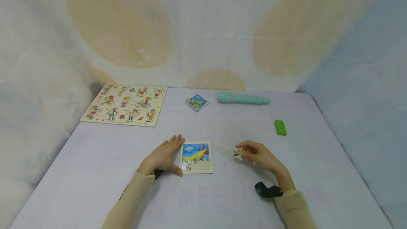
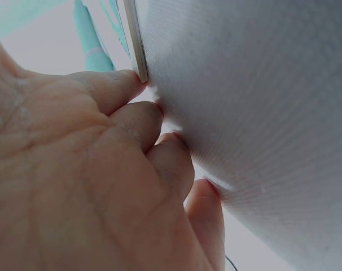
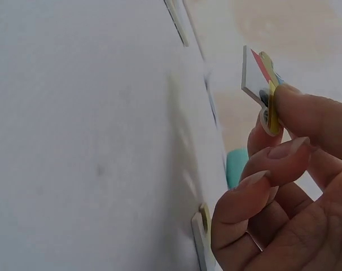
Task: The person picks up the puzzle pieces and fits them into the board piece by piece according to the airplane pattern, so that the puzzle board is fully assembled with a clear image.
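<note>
A small jigsaw puzzle in a pale wooden frame [image 1: 211,169] lies at mid-table, showing a yellow plane with a red tail on blue sky; bare backing shows at its lower right. My left hand [image 1: 163,156] rests spread on the table, index finger and thumb against the frame's left edge. In the left wrist view, the fingertips press the white surface beside the frame [image 2: 134,42]. To the right of the puzzle, my right hand [image 1: 261,156] pinches a puzzle piece [image 3: 267,93] between thumb and finger, above the table. Another piece [image 3: 200,240] shows below that hand's fingers.
A wooden picture board [image 1: 127,105] lies at the back left. Behind the puzzle are a small plane picture card [image 1: 197,102] and a mint-green tapered stick [image 1: 243,98]. A green block [image 1: 280,127] sits on the right. Curtains close off the back and sides.
</note>
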{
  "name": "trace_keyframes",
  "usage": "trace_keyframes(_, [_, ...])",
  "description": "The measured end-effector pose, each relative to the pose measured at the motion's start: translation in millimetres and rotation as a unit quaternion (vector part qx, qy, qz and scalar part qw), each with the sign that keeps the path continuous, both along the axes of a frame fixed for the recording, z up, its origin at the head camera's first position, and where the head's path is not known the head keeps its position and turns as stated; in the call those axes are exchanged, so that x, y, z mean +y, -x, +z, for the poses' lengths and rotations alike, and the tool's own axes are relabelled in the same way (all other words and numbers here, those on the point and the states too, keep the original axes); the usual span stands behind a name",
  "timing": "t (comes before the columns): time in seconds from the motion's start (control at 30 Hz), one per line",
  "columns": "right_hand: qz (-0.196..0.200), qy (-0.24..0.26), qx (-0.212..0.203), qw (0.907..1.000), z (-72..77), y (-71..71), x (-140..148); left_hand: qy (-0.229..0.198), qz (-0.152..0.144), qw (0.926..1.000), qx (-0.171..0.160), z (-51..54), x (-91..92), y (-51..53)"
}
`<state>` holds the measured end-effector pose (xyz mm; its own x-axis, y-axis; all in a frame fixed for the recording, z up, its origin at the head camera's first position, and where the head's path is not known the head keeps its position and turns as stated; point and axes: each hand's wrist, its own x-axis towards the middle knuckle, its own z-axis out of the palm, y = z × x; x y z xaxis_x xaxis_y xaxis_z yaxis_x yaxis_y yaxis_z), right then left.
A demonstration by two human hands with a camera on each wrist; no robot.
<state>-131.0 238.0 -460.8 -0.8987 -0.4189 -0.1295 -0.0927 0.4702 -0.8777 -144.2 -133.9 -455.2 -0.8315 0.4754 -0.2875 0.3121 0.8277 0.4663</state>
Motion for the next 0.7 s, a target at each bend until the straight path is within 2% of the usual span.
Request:
trace_keyframes(0.47, [0.029, 0.031, -0.018, 0.999, 4.2, 17.2, -35.7, -0.001, -0.001, 1.0, -0.002, -1.4, -0.2, -0.9])
trace_keyframes(0.7, [0.036, 0.025, -0.019, 0.9988, 7.8, 24.0, -56.4, -0.003, -0.001, 1.0, 0.0, -1.2, -0.6, -0.1])
